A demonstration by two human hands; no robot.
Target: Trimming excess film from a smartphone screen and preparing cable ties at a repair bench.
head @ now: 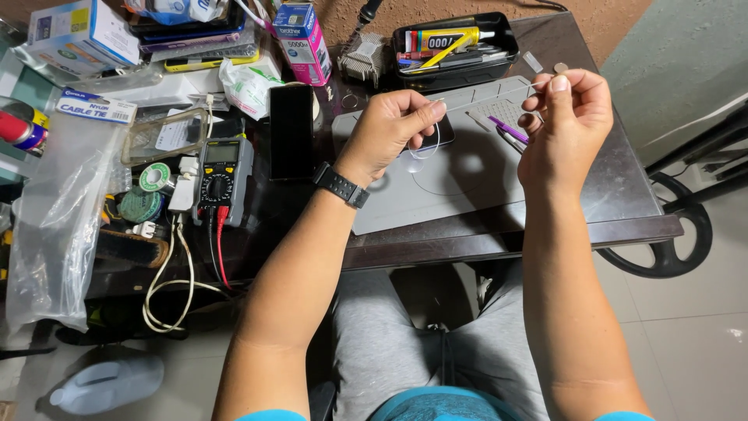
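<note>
Both my hands are raised over a grey work mat (436, 195) on a dark table. My left hand (389, 132), with a black watch on its wrist, pinches one end of a thin clear wire (437, 143) that curls in a loop below its fingers. My right hand (567, 117) pinches the other end of the strand between thumb and forefinger, further right and slightly higher. The wire runs between the two hands, a little above the mat.
A purple-handled tool (508, 129) lies on the mat. A black phone (291, 129), a multimeter (224, 173) with leads, solder spools (142, 204), boxes and a plastic bag (54, 226) crowd the left. A black tool tray (456, 48) stands at the back.
</note>
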